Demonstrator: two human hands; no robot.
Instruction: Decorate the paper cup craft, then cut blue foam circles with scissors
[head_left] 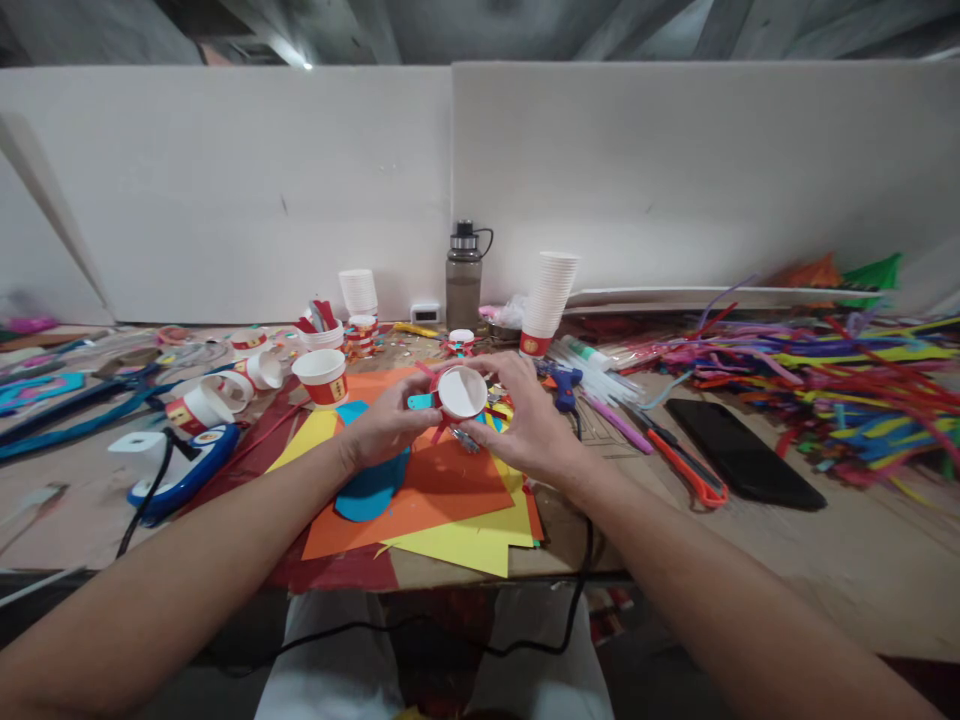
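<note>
Between both hands I hold a small paper cup (463, 393), its white round end turned toward me. Thin red strips stick out around it, and a teal piece (420, 401) shows at its left side. My left hand (391, 418) grips the cup from the left, and my right hand (523, 418) curls round it from the right. Below lie orange paper (442, 495), yellow paper (465, 545) and a cut blue paper shape (371, 490). A red and white paper cup (321, 376) stands upright just left of my left hand.
A stack of paper cups (551, 300) and a bottle (464, 280) stand at the back. To the right lie a blue glue gun (564, 385), an orange-handled cutter (686, 468), a black phone (742, 452) and colourful pipe cleaners (847, 380). A blue and white iron-like device (184, 470) sits left.
</note>
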